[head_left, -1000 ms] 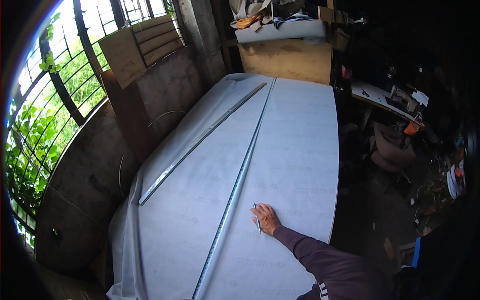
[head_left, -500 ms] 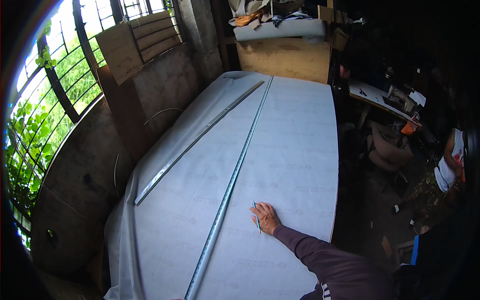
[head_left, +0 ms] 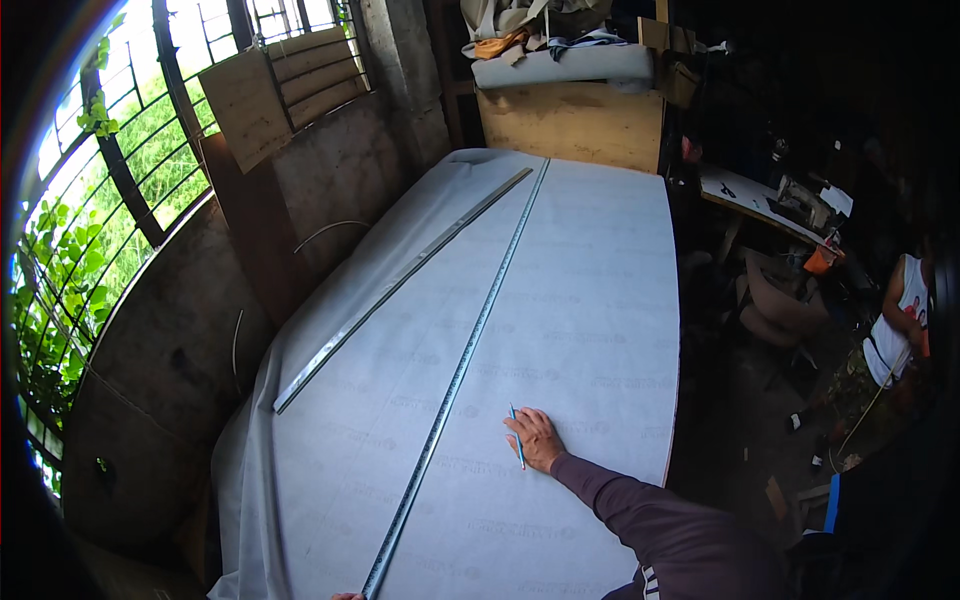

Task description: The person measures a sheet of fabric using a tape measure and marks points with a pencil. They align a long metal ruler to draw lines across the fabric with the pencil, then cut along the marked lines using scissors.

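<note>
My right hand (head_left: 537, 441) rests on the pale grey sheet material (head_left: 590, 350) spread over a long table. A slim light-blue pencil (head_left: 520, 456) is held between its fingers, slanting along the hand's left side. A long measuring tape (head_left: 455, 385) runs from the far edge of the sheet down to the lower edge of the view. At that near end, only a bit of my left hand (head_left: 349, 597) shows, its fingers closed at the tape; the rest is cut off. Left of the tape lies a long metal straightedge (head_left: 400, 285), set diagonally on the sheet.
The sheet hangs in folds along the left, beside a concrete wall (head_left: 150, 370) with a barred window. A wooden board (head_left: 570, 120) stands at the far end, with cloth piled above. To the right are a sewing machine (head_left: 800, 197) on its table and a seated person (head_left: 895, 325).
The tape's near end has shifted slightly left and lies straighter, and more of my left hand shows. My right hand stays nearly in place with the pencil. The view has tilted slightly.
</note>
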A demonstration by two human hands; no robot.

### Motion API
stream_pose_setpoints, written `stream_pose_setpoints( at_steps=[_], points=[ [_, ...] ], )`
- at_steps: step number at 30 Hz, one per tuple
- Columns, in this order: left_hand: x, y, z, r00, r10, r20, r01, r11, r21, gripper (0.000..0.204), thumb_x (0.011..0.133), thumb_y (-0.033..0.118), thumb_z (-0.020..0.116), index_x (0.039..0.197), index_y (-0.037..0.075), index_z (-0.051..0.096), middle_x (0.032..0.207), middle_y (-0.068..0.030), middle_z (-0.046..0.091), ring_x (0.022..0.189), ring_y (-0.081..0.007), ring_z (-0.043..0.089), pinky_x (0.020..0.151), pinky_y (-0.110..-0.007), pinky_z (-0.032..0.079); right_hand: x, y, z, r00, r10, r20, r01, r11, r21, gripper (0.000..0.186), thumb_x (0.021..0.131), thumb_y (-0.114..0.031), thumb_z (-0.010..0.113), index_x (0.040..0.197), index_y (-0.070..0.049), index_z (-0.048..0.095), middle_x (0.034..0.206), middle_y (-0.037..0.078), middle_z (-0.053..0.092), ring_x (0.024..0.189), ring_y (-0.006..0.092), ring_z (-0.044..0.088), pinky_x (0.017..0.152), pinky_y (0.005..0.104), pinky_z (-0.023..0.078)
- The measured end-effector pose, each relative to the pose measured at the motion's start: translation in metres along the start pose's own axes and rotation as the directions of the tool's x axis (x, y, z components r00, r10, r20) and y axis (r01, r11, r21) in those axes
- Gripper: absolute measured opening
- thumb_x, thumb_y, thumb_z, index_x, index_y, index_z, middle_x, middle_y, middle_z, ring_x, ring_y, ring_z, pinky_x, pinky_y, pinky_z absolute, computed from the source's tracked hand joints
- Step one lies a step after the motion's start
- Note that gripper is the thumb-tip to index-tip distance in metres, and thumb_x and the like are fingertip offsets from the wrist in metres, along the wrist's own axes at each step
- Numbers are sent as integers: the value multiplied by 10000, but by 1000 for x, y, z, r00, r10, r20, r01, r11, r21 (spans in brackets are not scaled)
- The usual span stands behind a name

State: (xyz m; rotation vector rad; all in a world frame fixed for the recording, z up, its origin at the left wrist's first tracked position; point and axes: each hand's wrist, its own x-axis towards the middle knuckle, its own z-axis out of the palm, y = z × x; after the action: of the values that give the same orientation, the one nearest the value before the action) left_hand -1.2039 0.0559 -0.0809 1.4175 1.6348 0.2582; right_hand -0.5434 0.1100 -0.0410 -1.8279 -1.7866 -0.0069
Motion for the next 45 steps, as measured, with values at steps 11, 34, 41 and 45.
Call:
stream_pose_setpoints(
  at_steps=[11, 34, 41, 45],
  points=[
    [-23, 71, -4, 994, -31, -103, 52, 978, 204, 375, 850, 357, 653, 882, -7, 734, 747, -166, 712, 688, -263, 684, 666, -369, 508, 108, -10, 54, 977, -212, -22, 213, 977, 29, 416, 910, -283, 616, 1260, -59, 584, 1170, 158, 616, 1081, 336, 561, 943, 459, 440],
    [-117, 46, -40, 898, -78, -433, 258, 890, 376, 244, 878, 356, 688, 962, 134, 745, 993, -93, 647, 946, -288, 640, 841, -400, 503, 148, -5, 77, 895, -143, 422, 283, 915, -289, 504, 1016, -441, 478, 1355, -74, 541, 1440, 210, 487, 1294, 399, 463, 1041, 463, 435],
    [-107, 47, -28, 823, -181, -538, 423, 827, 370, 259, 855, 406, 719, 898, 152, 748, 1000, -62, 655, 953, -289, 651, 830, -424, 505, 149, 2, 84, 884, -155, 441, 298, 914, -275, 515, 1020, -439, 467, 1363, -59, 526, 1404, 209, 521, 1294, 401, 462, 1066, 452, 403],
    [-105, 57, -27, 801, -242, -547, 481, 804, 349, 257, 835, 395, 747, 890, 144, 751, 1047, -71, 667, 978, -284, 660, 853, -419, 506, 155, -5, 78, 887, -182, 424, 323, 901, -290, 495, 1017, -419, 481, 1354, -59, 531, 1371, 205, 547, 1258, 387, 495, 1049, 452, 415]
  ],
)
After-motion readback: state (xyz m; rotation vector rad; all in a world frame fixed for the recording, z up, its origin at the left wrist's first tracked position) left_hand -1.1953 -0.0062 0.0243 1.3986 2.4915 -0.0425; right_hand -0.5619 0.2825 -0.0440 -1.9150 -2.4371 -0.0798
